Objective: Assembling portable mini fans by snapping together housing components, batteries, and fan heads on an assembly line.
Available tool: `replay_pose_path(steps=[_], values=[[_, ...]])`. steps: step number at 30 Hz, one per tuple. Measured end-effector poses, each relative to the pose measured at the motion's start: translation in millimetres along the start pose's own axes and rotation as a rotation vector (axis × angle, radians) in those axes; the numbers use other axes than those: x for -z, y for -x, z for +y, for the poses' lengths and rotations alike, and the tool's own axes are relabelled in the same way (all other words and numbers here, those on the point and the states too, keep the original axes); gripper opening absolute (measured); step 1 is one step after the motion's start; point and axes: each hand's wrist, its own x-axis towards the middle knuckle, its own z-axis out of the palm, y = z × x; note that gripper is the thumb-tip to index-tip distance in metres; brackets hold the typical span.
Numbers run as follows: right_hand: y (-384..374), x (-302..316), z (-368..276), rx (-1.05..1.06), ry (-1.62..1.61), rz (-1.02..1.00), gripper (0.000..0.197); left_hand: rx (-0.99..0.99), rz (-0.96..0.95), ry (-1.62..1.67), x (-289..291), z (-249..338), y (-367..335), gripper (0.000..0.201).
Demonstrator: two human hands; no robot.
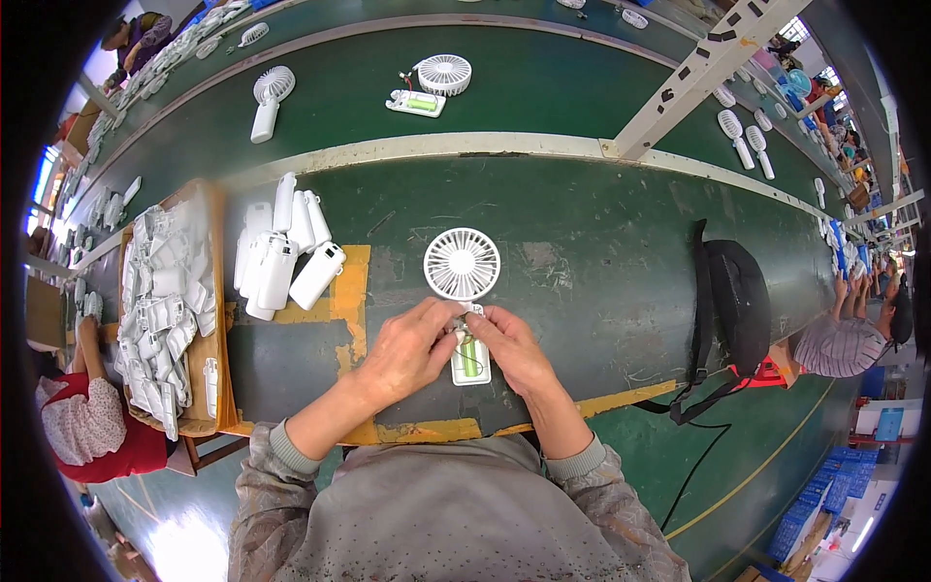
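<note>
A white handheld fan [462, 264] lies on the green bench in front of me, its round grille pointing away from my body. Its handle is uncovered and shows a green battery [471, 357] with a thin dark wire over it. My left hand [412, 339] pinches at the neck of the fan, thumb and fingers closed there. From the other side my right hand [512, 347] closes its fingertips on the same neck. The fingers cover the joint between head and handle, so the small parts there are hidden.
Left of the fan lie several white handle covers [279, 264], beside a cardboard box [221, 369] full of white shells. A black bag [735, 306] rests at right. Behind a metal rail, a belt carries fans [443, 76]. A slanted metal post [703, 78] rises at back right. Other people sit at both sides.
</note>
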Motion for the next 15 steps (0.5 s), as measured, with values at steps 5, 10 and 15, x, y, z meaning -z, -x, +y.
replay_pose_path(steps=[5,10,15], values=[[0.8,-7.7,1.3,0.018,-0.023,0.070,0.024,0.287,0.012,0.044,1.6,9.2,17.2,0.020],[0.4,-10.5,5.0,0.059,-0.059,0.082,0.024,0.452,0.004,0.074,-7.1,11.8,13.8,0.021],[2.2,-11.4,4.3,0.069,-0.030,0.084,0.024,0.301,0.035,0.113,-4.9,3.6,13.5,0.013]])
